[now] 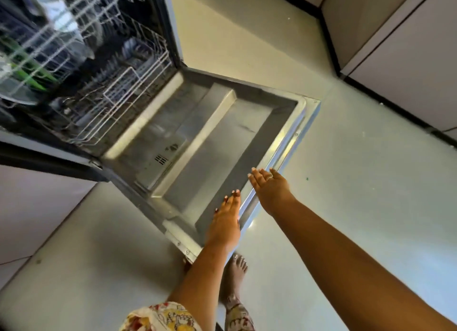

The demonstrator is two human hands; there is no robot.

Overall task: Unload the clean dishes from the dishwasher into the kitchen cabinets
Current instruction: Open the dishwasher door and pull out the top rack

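The dishwasher door point(217, 138) lies open and flat, its steel inner face up. Behind it, at the upper left, the white wire racks point(81, 59) hold blurred dishes, among them a white cup point(53, 8), green items point(29, 71) and dark plates. My left hand point(226, 219) hovers with straight fingers over the door's near edge. My right hand point(269, 186) is open too, fingers straight, at the door's top rim; whether it touches the rim I cannot tell. Neither hand holds anything.
Pale floor tiles point(346, 182) spread around the door. Light cabinet fronts point(408, 59) with a dark plinth run along the upper right, and another cabinet front point(32, 207) stands at the left. My bare foot point(236, 271) is just below the door's near corner.
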